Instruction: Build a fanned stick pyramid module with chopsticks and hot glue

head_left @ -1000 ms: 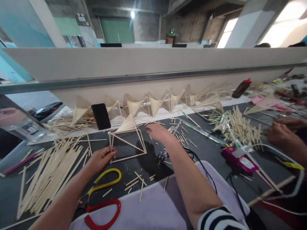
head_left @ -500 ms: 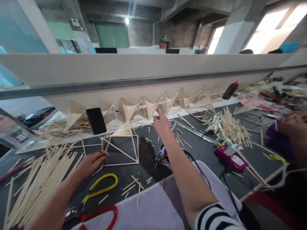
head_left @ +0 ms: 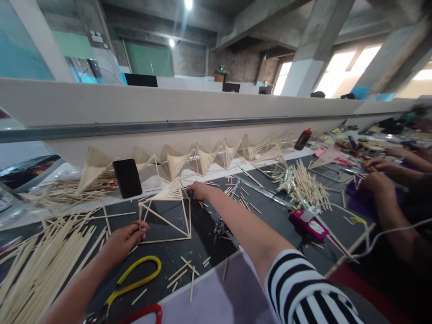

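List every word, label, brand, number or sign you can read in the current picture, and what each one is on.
No text can be read.
Green lit sign in the background: too small to read.
Magenta device: any print on its white patch is too small and blurred.
Clear container at the left edge: any markings are too blurred.
Phone: no text visible on its dark face.

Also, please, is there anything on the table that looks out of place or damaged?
Short stick pieces lie scattered at odd angles beside the scissors, like untidy offcuts. Toward the back right, the dark red-capped bottle is tilted, though I cannot tell whether it leans or lies. The stick frame shows no clear damage.
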A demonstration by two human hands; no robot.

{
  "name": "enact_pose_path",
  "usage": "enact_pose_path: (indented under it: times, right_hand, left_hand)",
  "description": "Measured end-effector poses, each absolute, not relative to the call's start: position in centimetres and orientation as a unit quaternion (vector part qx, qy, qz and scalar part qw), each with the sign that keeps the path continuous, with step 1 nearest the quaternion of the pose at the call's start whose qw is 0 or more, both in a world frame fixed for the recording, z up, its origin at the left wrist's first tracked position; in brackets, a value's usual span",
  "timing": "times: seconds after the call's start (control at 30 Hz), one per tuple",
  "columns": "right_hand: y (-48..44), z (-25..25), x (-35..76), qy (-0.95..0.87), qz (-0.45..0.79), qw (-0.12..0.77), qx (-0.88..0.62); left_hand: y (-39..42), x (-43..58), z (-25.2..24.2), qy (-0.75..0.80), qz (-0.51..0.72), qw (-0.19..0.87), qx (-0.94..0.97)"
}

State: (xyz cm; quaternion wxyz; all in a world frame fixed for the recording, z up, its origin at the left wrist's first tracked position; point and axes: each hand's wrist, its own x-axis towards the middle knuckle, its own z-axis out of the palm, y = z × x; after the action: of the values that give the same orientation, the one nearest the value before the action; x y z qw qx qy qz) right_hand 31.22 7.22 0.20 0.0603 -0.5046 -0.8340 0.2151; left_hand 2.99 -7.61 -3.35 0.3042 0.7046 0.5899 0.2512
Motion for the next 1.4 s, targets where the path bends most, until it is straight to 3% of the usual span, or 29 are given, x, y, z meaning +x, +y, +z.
enact_pose_path:
  times: [0.13,0.27,0.57,0.73,0.77,0.83,0.93,1.03,1.13,1.27,1.4]
  right_hand:
    - [7.7,-1.3,31.4,-0.842,0.251,0.048,-0.475]
    - [8.1,-1.9,31.8,-0.807,0.269,0.103,-0.515]
    - [9.3,3.2,39.0,-0.581,0.306,0.452,-0.603]
    - [5.9,8.4,42.9,-0.49,0.367,0.626,-0.483]
    - [4.8,9.2,43.8,-0.42,0.442,0.7,-0.371]
    - [2.3,10.5,45.3,-0.315,0.551,0.75,-0.185]
    - [-1.2,11.7,46.2,-0.312,0.547,0.772,-0.093]
    - [-3.8,12.2,44.3,-0.434,0.462,0.754,-0.174]
    - [-5.5,12.0,40.3,-0.56,0.411,0.643,-0.324]
    - [-6.0,9.8,34.4,-0.659,0.417,0.486,-0.394]
    - [-4.8,6.2,31.0,-0.681,0.334,0.395,-0.518]
  left_hand:
    - [-7.4,2.6,-3.6,0.59,0.254,0.31,0.701]
    - [-7.5,2.6,-3.3,0.596,0.265,0.333,0.681]
    - [-7.9,3.0,-2.6,0.589,0.285,0.358,0.666]
    - [-8.2,3.5,-2.2,0.592,0.273,0.322,0.686]
    - [-8.3,3.6,-2.2,0.591,0.271,0.318,0.69]
    - [-8.4,3.7,-2.2,0.581,0.275,0.318,0.697]
    - [-8.5,3.6,-2.3,0.564,0.292,0.328,0.699]
    - [-8.5,3.6,-2.4,0.565,0.31,0.331,0.69]
    - [-8.6,4.0,-2.3,0.566,0.328,0.349,0.671]
    - [-8.9,4.2,-1.6,0.57,0.323,0.369,0.66]
    - [-8.7,2.9,-0.7,0.555,0.311,0.412,0.652]
